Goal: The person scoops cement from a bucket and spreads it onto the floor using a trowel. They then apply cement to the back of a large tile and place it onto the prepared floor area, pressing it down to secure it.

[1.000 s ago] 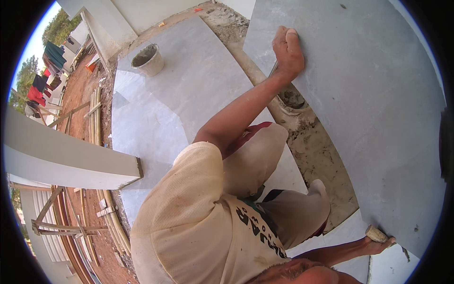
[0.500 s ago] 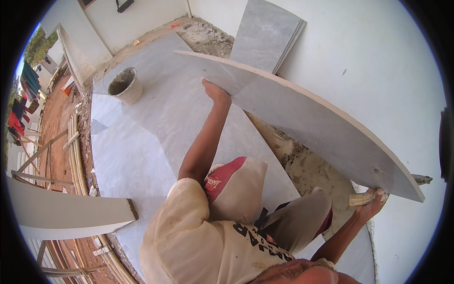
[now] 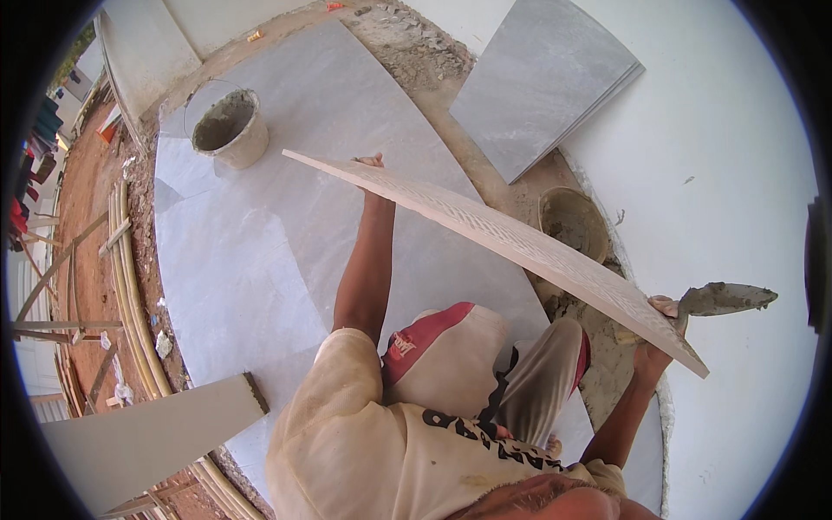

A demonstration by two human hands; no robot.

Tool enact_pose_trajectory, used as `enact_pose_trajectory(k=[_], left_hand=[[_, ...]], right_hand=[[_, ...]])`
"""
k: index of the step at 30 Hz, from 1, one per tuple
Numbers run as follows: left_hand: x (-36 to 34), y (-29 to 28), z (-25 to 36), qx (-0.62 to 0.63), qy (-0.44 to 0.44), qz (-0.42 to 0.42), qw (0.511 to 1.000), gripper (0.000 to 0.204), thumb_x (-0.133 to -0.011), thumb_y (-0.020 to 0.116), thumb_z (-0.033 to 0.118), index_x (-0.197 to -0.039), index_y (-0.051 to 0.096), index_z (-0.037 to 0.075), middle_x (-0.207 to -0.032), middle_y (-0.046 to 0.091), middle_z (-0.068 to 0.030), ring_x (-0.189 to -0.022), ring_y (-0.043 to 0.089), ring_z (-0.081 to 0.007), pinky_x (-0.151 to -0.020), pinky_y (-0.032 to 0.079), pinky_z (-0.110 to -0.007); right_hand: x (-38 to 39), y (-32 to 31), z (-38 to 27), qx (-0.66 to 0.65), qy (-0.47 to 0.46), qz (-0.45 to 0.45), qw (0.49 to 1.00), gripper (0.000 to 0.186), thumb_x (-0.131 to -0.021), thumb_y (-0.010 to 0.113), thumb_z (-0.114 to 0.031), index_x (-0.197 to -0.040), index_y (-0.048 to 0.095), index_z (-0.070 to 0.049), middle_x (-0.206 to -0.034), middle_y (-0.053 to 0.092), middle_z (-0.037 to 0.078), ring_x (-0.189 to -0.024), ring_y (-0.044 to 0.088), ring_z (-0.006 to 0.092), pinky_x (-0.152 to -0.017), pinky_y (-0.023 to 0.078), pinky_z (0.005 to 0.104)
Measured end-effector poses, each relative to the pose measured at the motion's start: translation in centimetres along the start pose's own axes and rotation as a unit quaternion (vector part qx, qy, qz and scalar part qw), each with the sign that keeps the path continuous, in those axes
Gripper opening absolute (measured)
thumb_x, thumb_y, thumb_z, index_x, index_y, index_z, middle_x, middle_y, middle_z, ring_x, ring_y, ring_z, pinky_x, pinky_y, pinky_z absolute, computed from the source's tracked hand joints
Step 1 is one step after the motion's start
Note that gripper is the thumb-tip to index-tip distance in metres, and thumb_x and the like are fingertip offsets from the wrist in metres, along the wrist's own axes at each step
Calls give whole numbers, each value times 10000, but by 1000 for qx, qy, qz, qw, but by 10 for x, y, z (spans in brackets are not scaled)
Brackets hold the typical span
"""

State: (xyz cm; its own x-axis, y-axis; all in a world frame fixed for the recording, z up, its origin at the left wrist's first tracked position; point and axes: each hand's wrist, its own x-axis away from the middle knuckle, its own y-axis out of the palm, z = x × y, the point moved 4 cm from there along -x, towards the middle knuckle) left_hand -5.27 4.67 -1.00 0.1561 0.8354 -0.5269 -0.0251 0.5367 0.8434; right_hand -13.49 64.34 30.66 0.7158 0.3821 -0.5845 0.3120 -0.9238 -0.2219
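A large tile (image 3: 485, 230) is held up on edge between my two hands, its pale ridged back turned up toward me and its long edge slanting down to the right. My left hand (image 3: 373, 169) is closed round its left end, fingers partly hidden behind it. At the right end my right hand (image 3: 656, 347) grips the tile and also a trowel (image 3: 726, 299). The mortar-smeared trowel blade sticks out beyond the tile, and its handle is mostly covered. Grey laid tiles (image 3: 303, 208) spread beneath my left arm.
A mortar bucket (image 3: 247, 149) stands on the laid tiles. Another mortar bucket (image 3: 598, 212) sits by the white wall (image 3: 728, 156), close beyond the raised tile. Several spare tiles (image 3: 542, 87) lean there. Wooden poles (image 3: 130, 286) and a pale beam-like slab (image 3: 165, 433) lie left.
The tile has tipped over, so its ridged back shows instead of its grey face. It has shifted left and nearer. The bucket by the wall and the trowel blade have come into sight.
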Motion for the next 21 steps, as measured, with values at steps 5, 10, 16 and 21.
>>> enact_pose_trajectory(k=[5, 10, 16, 21], left_hand=[[-26, -41, 20, -39, 11, 56, 998, 118, -993, 550, 275, -967, 570, 162, -780, 561, 2, -709, 570, -143, -1028, 477, -426], [-36, -68, 47, -80, 59, 48, 994, 59, -982, 577, 188, -976, 618, 147, -815, 609, -19, -745, 614, -156, -1052, 461, -455], [-35, -85, 68, -32, 75, -26, 996, 158, -965, 578, 128, -1104, 652, 132, -924, 678, -92, -888, 668, -223, -1122, 405, -474], [-44, -105, 91, -54, 49, -65, 995, 104, -956, 580, 107, -1024, 659, 110, -1008, 680, -63, -1010, 661, -206, -1180, 354, -427]], right_hand=[[-19, 35, 36, 24, 32, -62, 997, 350, -931, 652, -337, -1010, 514, -26, -1011, 596, 125, -1016, 580, 255, -948, 461, 411], [-29, 74, 68, 65, 50, -118, 990, 215, -928, 644, -202, -999, 559, -18, -1056, 636, 131, -1009, 618, 232, -949, 480, 377], [-23, 76, 142, 96, 135, -143, 976, 399, -848, 714, -73, -1219, 587, -2, -1131, 670, 103, -1034, 643, 193, -942, 490, 330], [-17, 97, 185, 127, 129, -128, 975, 548, -776, 782, -58, -1284, 588, 4, -1111, 709, 99, -1008, 671, 189, -908, 506, 307]])
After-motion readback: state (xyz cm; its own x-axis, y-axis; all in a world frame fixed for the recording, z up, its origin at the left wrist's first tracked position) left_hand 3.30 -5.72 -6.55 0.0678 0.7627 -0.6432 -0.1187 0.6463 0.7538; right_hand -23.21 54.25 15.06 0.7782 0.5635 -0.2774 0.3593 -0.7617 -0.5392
